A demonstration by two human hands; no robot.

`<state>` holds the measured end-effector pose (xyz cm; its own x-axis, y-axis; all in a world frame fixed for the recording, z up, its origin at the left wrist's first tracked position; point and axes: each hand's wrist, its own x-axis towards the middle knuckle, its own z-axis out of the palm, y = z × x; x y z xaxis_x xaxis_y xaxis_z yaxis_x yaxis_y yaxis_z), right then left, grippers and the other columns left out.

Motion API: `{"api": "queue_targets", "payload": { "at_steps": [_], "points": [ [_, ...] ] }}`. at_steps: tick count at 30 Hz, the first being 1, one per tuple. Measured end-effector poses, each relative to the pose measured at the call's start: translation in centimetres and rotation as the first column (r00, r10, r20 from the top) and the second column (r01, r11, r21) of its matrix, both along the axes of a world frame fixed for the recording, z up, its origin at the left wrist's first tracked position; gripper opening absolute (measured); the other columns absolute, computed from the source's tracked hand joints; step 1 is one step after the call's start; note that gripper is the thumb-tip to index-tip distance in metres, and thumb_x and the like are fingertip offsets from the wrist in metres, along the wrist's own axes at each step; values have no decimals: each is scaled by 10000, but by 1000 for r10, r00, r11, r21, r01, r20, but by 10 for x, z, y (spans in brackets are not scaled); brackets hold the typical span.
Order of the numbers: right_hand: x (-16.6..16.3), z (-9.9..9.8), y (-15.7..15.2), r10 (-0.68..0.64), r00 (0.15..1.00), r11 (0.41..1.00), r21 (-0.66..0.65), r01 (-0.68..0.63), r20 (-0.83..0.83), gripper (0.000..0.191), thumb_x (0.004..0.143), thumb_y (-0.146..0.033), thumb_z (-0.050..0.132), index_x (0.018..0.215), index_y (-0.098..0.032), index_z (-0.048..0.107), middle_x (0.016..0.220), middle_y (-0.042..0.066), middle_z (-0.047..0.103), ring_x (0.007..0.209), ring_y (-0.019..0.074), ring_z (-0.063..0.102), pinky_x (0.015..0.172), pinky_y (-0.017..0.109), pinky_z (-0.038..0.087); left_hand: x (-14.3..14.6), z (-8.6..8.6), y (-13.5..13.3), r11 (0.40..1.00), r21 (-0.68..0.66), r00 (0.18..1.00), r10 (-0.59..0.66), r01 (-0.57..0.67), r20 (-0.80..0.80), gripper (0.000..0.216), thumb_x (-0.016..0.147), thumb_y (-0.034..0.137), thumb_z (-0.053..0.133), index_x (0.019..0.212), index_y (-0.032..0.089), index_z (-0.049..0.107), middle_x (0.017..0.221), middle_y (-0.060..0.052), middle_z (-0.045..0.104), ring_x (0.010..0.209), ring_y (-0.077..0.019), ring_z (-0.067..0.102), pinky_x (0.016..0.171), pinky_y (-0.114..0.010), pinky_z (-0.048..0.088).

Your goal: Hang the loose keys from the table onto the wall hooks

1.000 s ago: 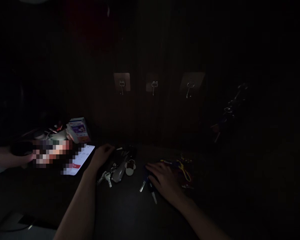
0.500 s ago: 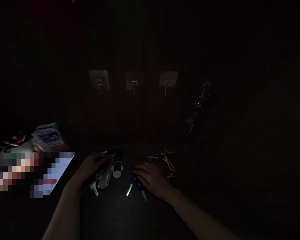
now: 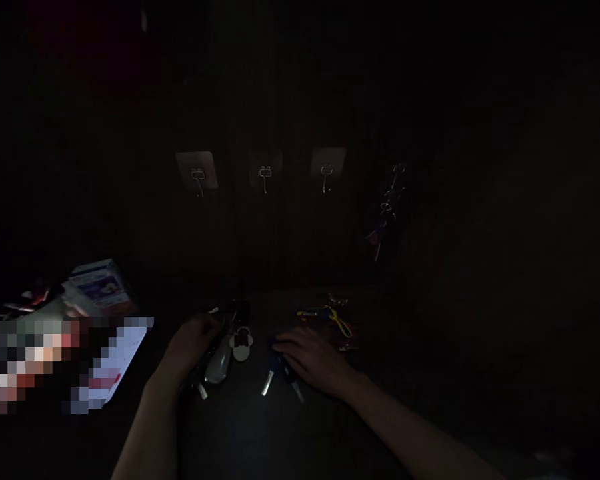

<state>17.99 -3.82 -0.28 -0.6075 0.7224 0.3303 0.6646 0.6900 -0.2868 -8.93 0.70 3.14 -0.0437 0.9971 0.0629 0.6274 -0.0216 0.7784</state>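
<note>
In the dim light my left hand (image 3: 193, 341) is at the left bunch, its fingers curled on the dark keys; the fingertips are hard to make out. This bunch has a smooth grey fob (image 3: 218, 365), a pale key (image 3: 203, 391) below the wrist, and a white round-eared tag (image 3: 241, 347) beside it. My right hand (image 3: 310, 357) lies low over a second bunch, fingers closed on its blue-headed keys (image 3: 275, 360). Two blades of that bunch point toward me. Just beyond the right hand is a yellow cord (image 3: 340, 323) with small keys.
Three metal hooks on pads, a left hook (image 3: 198, 177), a middle hook (image 3: 265, 173) and a right hook (image 3: 327, 172), are on the back panel. More keys (image 3: 384, 220) hang farther right. A box (image 3: 100, 283) and blurred-out papers (image 3: 125, 353) sit at left.
The view has shifted slightly. My left hand has moved a little to the right and nearer, covering more of its keys. My right hand stays on the blue-headed keys.
</note>
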Motion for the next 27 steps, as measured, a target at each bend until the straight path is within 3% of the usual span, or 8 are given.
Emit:
{"api": "queue_targets", "payload": {
  "at_steps": [5,9,14,17,21,24,27],
  "points": [
    [1,0,1,2,1000,1000,13,-2,-29,277,908,-197,439,1127,-235,606,1130,53,629,1036,182,543,917,360,426,4,2,-3,995,18,995,-93,94,-28,126,677,307,613,599,230,674,698,-59,687,656,-224,618,585,-264,380],
    [2,0,2,6,999,1000,20,-5,-45,273,903,-181,437,1110,-222,612,1099,56,639,1016,183,551,907,368,433,0,4,-6,987,15,977,-159,162,-139,132,690,226,577,581,224,651,712,-56,676,670,-218,620,597,-261,374],
    [3,-2,2,4,999,999,36,-2,-45,264,895,-175,455,1094,-230,619,1105,53,639,1012,183,560,926,367,428,-7,9,0,976,-3,961,-216,218,-171,151,746,305,542,656,240,645,784,-33,676,732,-210,616,627,-258,372],
    [3,-3,3,12,999,999,51,-9,-52,268,901,-179,446,1105,-234,612,1099,60,639,1014,180,563,920,364,437,-10,19,7,971,16,971,-236,237,-19,152,741,338,559,702,223,650,786,-18,672,747,-201,607,664,-257,394],
    [3,-4,5,26,998,997,68,-22,-57,271,897,-157,449,1109,-219,606,1086,70,642,1012,185,567,899,357,455,-11,26,12,979,-31,921,-178,200,346,211,733,383,603,756,179,653,770,-23,671,774,-200,600,709,-272,424],
    [2,-3,6,22,999,998,55,-20,-46,278,892,-146,455,1114,-222,604,1095,71,641,1016,196,567,894,367,461,-12,19,14,980,-50,760,-116,192,639,211,704,372,662,773,172,657,791,-24,684,812,-200,613,759,-290,440],
    [2,-3,8,10,999,1000,24,-9,-33,284,885,-149,468,1117,-237,605,1106,62,640,1012,201,573,883,372,473,-13,11,13,968,-14,512,-120,251,850,197,705,319,686,820,160,677,901,-55,698,957,-229,608,889,-339,421]
  ]
}}
